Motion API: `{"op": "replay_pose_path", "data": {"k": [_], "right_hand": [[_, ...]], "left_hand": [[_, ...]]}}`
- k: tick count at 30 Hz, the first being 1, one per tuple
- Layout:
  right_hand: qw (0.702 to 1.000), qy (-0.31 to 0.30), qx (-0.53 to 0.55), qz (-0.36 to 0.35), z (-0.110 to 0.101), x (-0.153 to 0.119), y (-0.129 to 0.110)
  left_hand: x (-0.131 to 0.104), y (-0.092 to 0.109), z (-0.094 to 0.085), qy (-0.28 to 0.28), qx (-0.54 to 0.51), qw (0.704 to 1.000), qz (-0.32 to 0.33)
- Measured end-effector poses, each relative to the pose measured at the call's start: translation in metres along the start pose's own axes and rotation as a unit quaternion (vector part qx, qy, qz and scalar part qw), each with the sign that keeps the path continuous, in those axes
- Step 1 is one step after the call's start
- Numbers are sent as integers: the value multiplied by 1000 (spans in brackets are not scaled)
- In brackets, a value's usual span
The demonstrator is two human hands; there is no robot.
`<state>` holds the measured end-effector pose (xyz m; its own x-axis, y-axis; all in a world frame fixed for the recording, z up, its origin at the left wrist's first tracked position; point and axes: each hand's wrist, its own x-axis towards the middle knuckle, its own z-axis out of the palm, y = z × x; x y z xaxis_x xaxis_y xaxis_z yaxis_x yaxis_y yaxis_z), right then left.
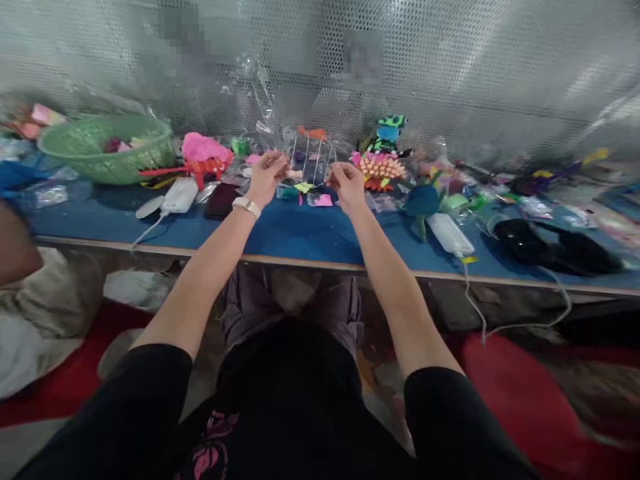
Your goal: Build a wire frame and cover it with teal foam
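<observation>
Both hands at the far side of the worktop, a see-through piece held between them

Person's left hand (269, 175) and right hand (349, 183) reach out over the blue worktop (310, 233). Fingers of each drawn in narrow, seemingly pinching either edge of a clear film piece (313, 160); exact contact too small to tell. Thin pale strands (306, 157) run up and down across it. Orange piece (313, 134) at their upper end; whether joined or only behind, cannot tell

Step in hand, by my reading: spreading or straightening the film piece between two pinches. A next move would call for light, even tension and both pinches kept level, so the strands stay apart

Around: yellow-green scrap (303, 187) and pink scrap (324, 200) just below the hands. Bright pink toy (203, 147) off to the left, a green basket (113, 167) beyond it. Spiky peach toy (383, 167) near the right hand. White corded boxes, one each side (181, 195) (450, 235)

Writing: pink print on the black T-shirt (290, 400), letters not legible. Pale wristband (247, 205) shows no mark. No brand or label readable anywhere
</observation>
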<state>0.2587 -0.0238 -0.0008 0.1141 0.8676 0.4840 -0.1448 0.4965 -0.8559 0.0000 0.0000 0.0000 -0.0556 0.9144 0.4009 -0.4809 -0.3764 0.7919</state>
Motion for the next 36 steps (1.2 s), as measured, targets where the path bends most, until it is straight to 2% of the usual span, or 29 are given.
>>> {"op": "replay_pose_path", "data": {"k": [4,10,15,18,20,22,24,27,31,36], "right_hand": [[1000,6,-27,-4,1,0,-3],[999,35,-39,-8,3,-2,-9],[996,10,-74,-47,2,-1,-13],[991,-17,-106,-78,0,-1,-16],[987,-33,-126,-97,0,-2,-18],[980,-49,-154,-115,0,-6,-19],[970,-69,-183,-142,0,-10,-22],[949,-101,-235,-184,-3,-15,-31],[911,-148,-320,-214,-2,-18,-52],[886,-216,-337,-233,7,-19,-74]], "left_hand": [[2,-2,-1,0,14,1000,-1],[6,-8,-7,-39,68,997,20],[5,-7,-8,-53,148,986,51],[-5,4,-2,-30,274,952,133],[-15,14,5,-25,366,908,204],[-24,23,13,-39,431,867,246],[-29,29,20,-67,473,839,260],[-29,33,24,-119,502,818,254],[-24,42,20,-188,496,814,238],[-25,54,21,-243,447,837,200]]}}
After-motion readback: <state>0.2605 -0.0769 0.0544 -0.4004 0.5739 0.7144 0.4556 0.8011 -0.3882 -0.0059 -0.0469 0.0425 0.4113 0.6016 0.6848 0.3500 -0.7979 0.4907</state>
